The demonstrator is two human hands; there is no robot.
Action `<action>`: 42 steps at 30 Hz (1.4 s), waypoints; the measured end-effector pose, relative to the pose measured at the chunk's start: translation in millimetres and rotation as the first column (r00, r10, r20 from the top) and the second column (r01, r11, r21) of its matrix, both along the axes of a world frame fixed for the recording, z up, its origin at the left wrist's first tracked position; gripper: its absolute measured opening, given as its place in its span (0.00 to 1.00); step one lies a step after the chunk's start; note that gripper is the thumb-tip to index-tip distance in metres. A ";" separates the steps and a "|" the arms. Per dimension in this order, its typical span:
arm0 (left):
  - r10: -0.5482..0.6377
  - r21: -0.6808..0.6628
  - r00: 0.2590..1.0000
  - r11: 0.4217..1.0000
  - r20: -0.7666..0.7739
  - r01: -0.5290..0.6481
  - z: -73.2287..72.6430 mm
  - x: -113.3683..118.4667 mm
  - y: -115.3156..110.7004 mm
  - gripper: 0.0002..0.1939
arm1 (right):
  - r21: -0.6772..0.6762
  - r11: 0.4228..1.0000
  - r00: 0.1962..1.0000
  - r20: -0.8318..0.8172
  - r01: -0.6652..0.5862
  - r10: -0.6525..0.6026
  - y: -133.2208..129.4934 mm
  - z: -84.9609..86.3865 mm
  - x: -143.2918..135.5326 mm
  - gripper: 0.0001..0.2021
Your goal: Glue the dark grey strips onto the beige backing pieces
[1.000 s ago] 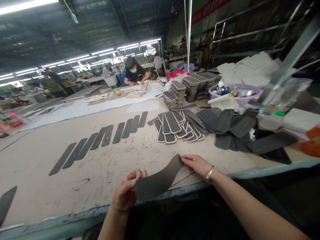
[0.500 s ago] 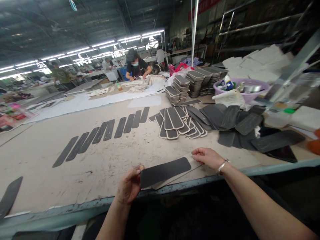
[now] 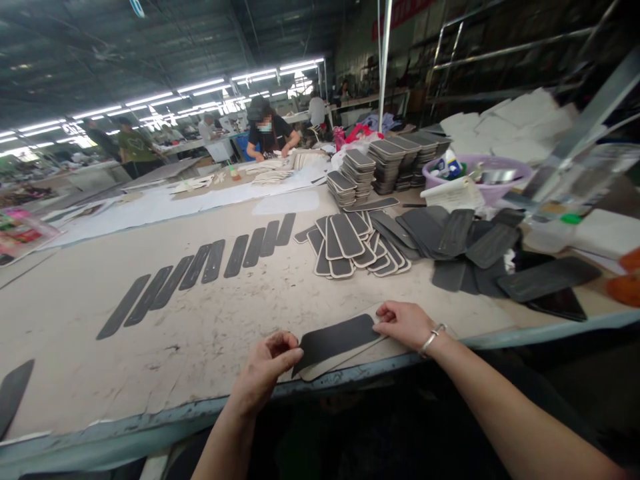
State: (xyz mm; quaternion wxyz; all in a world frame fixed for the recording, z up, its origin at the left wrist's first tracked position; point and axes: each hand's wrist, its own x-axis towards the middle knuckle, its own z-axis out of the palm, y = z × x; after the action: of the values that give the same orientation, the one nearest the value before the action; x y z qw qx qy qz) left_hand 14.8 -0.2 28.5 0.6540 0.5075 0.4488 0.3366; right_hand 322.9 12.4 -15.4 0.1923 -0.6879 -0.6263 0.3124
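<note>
A dark rounded panel (image 3: 337, 341) lies over a larger light-edged piece (image 3: 345, 360) near the table's front edge. My left hand (image 3: 267, 363) pinches the panel's left end between thumb and fingers. At its right end, my right hand (image 3: 403, 323), with a bracelet on the wrist, has its fingers closed on the corner of the panel. The light piece shows beneath the panel along its lower side and at the upper right.
Several dark strips (image 3: 200, 267) lie in a slanted row at left. Light-edged panels (image 3: 345, 237) sit in a loose pile behind my hands, with stacks (image 3: 357, 175) beyond. Dark panels (image 3: 450, 233) and a purple basin (image 3: 495, 193) are at right. A person (image 3: 270, 130) works across the table.
The dark panel's left end has shifted right, and the panel now lies lower over the light piece. My right hand has moved slightly left onto the panel's end; my left thumb is now on top.
</note>
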 end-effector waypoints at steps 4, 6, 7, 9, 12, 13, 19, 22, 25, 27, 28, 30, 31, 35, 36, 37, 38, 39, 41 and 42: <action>0.002 0.249 0.972 0.967 -0.234 0.058 13.9 -1.5 -3.5 0.07 | 0.019 0.999 0.999 0.032 -0.028 0.028 -1.3 1.1 -3.4 0.12; -0.018 0.353 0.965 0.929 -0.260 0.113 25.6 -1.1 -6.2 0.07 | 0.011 0.999 0.998 0.038 -0.045 0.045 -1.0 0.9 -4.0 0.11; -0.033 0.395 0.963 0.908 -0.268 0.141 31.4 -0.5 -7.6 0.06 | 0.004 0.999 0.998 0.039 -0.053 0.053 -0.6 0.7 -4.1 0.11; -0.067 0.467 0.959 0.863 -0.276 0.194 41.5 1.1 -10.4 0.05 | -0.011 0.998 0.997 0.039 -0.063 0.064 0.3 0.3 -3.7 0.11; -0.098 0.550 0.957 0.800 -0.274 0.240 50.8 2.5 -13.8 0.04 | -0.026 0.997 0.996 0.042 -0.076 0.077 1.3 -0.4 -2.6 0.12; -0.102 0.566 0.957 0.787 -0.272 0.245 52.1 2.5 -14.5 0.04 | -0.029 0.996 0.995 0.043 -0.084 0.085 1.3 -0.4 -2.3 0.12; 0.019 0.546 0.976 0.831 -0.216 0.105 44.7 1.6 -9.7 0.05 | -0.017 0.988 0.985 0.079 -0.151 0.152 0.0 2.9 -2.6 0.10; 0.194 0.558 0.970 0.826 -0.146 -0.081 37.3 4.0 -4.6 0.05 | -0.011 0.980 0.975 0.098 -0.200 0.200 -0.1 5.2 -2.4 0.15; 0.365 0.580 0.931 0.761 -0.012 -0.291 33.0 8.4 0.1 0.04 | -0.017 0.969 0.963 0.111 -0.246 0.247 1.2 6.6 -1.3 0.23; 0.434 0.567 0.898 0.721 0.077 -0.397 32.2 11.0 3.7 0.04 | -0.011 0.965 0.957 0.130 -0.262 0.261 2.4 7.3 -0.2 0.28; 0.462 0.552 0.880 0.708 0.112 -0.441 32.1 11.9 5.8 0.04 | -0.002 0.963 0.953 0.142 -0.269 0.267 2.8 7.6 0.4 0.28; 0.515 0.510 0.841 0.684 0.168 -0.521 32.2 12.6 10.3 0.05 | 0.019 0.957 0.945 0.163 -0.290 0.283 2.9 8.0 1.9 0.25; 0.538 0.483 0.821 0.677 0.190 -0.555 32.1 12.6 12.4 0.06 | 0.027 0.952 0.940 0.170 -0.306 0.298 2.6 8.1 2.5 0.23; 0.561 0.377 0.789 0.695 0.249 -0.613 32.6 12.7 15.9 0.07 | 0.061 0.942 0.931 0.182 -0.331 0.316 0.8 5.1 -0.6 0.24; 0.548 0.372 0.795 0.703 0.260 -0.606 33.4 13.1 15.1 0.07 | 0.069 0.945 0.935 0.186 -0.319 0.302 0.8 3.4 -3.3 0.25; 0.531 0.378 0.802 0.707 0.273 -0.597 34.6 13.6 13.9 0.06 | 0.076 0.950 0.940 0.189 -0.302 0.283 0.9 1.6 -6.7 0.25; 0.515 0.393 0.808 0.705 0.288 -0.590 36.1 14.1 12.4 0.06 | 0.080 0.956 0.946 0.190 -0.283 0.264 1.2 -0.3 -10.5 0.24; 0.501 0.409 0.810 0.700 0.305 -0.586 37.8 14.4 11.0 0.05 | 0.083 0.960 0.951 0.188 -0.266 0.247 1.5 -2.1 -14.3 0.24; 0.486 0.425 0.809 0.689 0.331 -0.587 41.0 14.6 8.8 0.05 | 0.093 0.967 0.960 0.174 -0.238 0.219 1.8 -4.2 -20.7 0.24; 0.482 0.423 0.808 0.689 0.340 -0.589 42.2 14.3 8.3 0.05 | 0.098 0.969 0.964 0.161 -0.227 0.210 1.7 -4.2 -22.8 0.25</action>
State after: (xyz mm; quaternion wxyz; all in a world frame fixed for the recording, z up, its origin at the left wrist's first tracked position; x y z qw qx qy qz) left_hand 29.1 8.1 70.6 0.4100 0.4707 0.4033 0.6691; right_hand 300.1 14.1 -19.6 0.1487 -0.6237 -0.7281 0.2424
